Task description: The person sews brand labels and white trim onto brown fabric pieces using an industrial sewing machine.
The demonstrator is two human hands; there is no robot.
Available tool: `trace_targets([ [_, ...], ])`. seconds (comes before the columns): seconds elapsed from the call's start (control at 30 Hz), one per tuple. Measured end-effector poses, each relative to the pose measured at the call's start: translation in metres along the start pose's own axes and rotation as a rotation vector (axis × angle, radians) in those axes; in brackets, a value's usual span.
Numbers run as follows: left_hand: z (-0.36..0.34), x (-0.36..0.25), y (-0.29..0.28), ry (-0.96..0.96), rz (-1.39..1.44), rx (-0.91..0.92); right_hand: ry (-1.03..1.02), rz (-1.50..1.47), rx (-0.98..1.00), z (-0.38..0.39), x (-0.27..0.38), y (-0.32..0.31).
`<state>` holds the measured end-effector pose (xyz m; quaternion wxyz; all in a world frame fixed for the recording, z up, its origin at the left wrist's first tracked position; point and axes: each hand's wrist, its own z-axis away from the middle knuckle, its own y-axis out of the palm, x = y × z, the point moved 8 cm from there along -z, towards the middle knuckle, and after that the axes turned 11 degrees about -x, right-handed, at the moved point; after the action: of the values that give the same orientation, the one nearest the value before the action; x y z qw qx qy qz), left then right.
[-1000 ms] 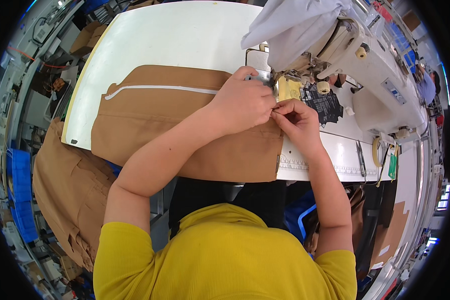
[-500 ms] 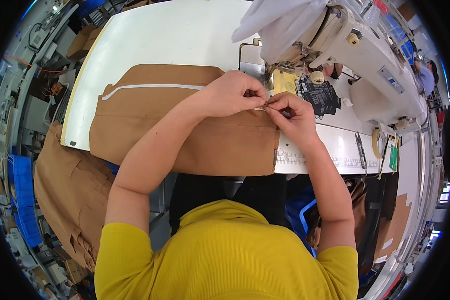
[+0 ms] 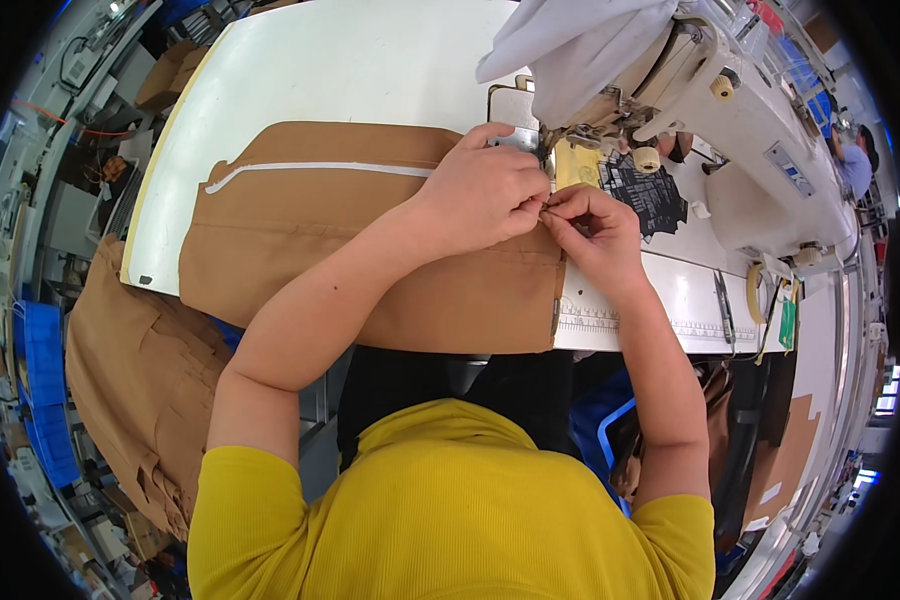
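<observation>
A large brown fabric piece (image 3: 430,310) lies across the white sewing table, with a narrow white strip (image 3: 320,167) along its far part. My left hand (image 3: 490,190) rests over the fabric's right end, its fingertips pinched on the edge and its index finger raised. Close against it, my right hand (image 3: 602,235) pinches the same fabric edge between thumb and forefinger. The fingertips nearly meet, and the small bit of edge between them is mostly hidden. Just beyond my hands stands the sewing machine (image 3: 770,110), its needle area partly covered by a white cloth (image 3: 570,50).
Black label-like pieces (image 3: 645,195) lie on the table under the machine arm. A ruler strip (image 3: 595,318), tweezers (image 3: 723,305) and a tape roll (image 3: 757,290) sit at the right. More brown fabric (image 3: 135,370) hangs at the left, near blue bins (image 3: 45,360). A person (image 3: 855,160) is far right.
My left hand has turned over the fabric edge, its index finger now lifted toward the machine plate. My right hand keeps its pinch. The view has shifted slightly.
</observation>
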<state>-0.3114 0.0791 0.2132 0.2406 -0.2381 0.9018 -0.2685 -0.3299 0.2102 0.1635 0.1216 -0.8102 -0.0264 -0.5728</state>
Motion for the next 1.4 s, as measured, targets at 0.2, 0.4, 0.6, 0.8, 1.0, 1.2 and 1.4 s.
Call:
trace_targets([
  [0.2,0.008,0.024,0.015,-0.397,0.392,0.364,0.134,-0.015,0.078,0.0,-0.001,0.001],
  [0.4,0.005,0.022,0.014,-0.396,0.344,0.333,0.072,-0.036,0.052,-0.005,0.01,-0.005],
  [0.6,0.001,0.019,0.012,-0.394,0.27,0.333,0.01,-0.051,0.045,-0.005,0.009,-0.007],
  [0.8,0.003,0.02,0.01,-0.419,0.29,0.342,0.09,-0.112,0.037,-0.005,0.009,-0.007],
  [1.0,0.005,0.013,0.008,-0.334,0.232,0.305,0.057,-0.154,0.024,-0.004,0.01,-0.009],
  [1.2,0.004,-0.008,-0.008,-0.102,0.006,0.053,-0.034,-0.182,-0.006,-0.003,0.017,-0.009],
  [1.4,0.004,-0.018,-0.016,0.001,-0.113,-0.091,-0.067,-0.186,-0.047,-0.003,0.018,-0.013],
])
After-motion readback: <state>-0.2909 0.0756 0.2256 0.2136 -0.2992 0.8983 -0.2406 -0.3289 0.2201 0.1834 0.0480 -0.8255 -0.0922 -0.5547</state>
